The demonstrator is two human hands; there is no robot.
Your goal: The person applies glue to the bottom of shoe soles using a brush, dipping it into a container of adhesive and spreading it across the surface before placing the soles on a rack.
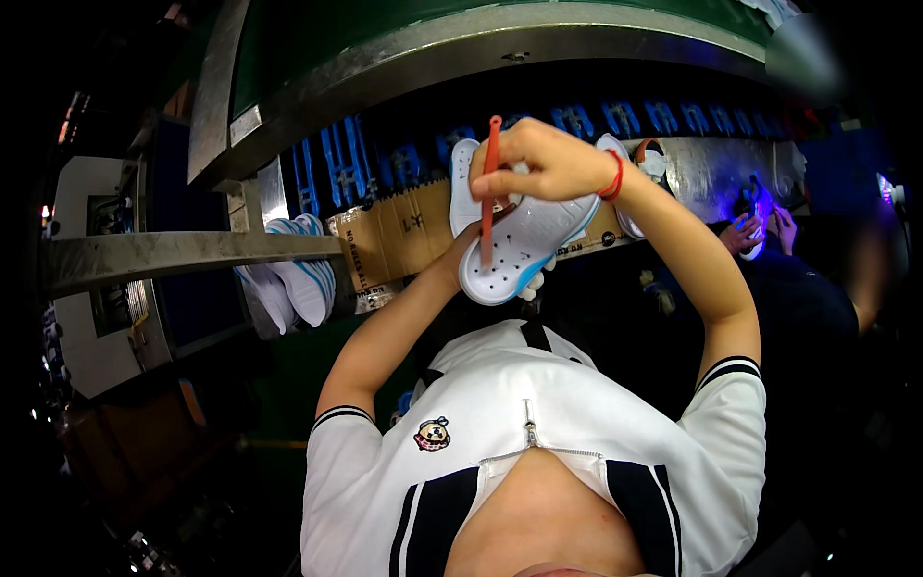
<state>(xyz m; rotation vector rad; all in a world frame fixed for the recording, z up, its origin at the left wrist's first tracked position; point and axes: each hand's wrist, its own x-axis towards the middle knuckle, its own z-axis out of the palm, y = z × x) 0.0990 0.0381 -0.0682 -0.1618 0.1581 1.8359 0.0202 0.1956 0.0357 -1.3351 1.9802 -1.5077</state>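
A white clog [507,252] with small holes in its top and a light blue sole edge is held up before my chest. My left hand [468,245] grips it, its fingers mostly hidden by the shoe. My right hand [543,163], with a red cord at the wrist, is closed around a thin orange-red brush [492,173]. The brush stands nearly upright, and its blurred lower end is at the holes of the clog. Just behind, another white shoe [463,183] lies on the cardboard [404,231].
White clogs with blue soles [306,274] sit at the left beside a metal bar [192,258]. Blue racks [351,163] line up beneath a metal-edged green table [500,53]. At right, another person's hands [742,234] work under violet light. A white shoe [625,216] lies behind my right forearm.
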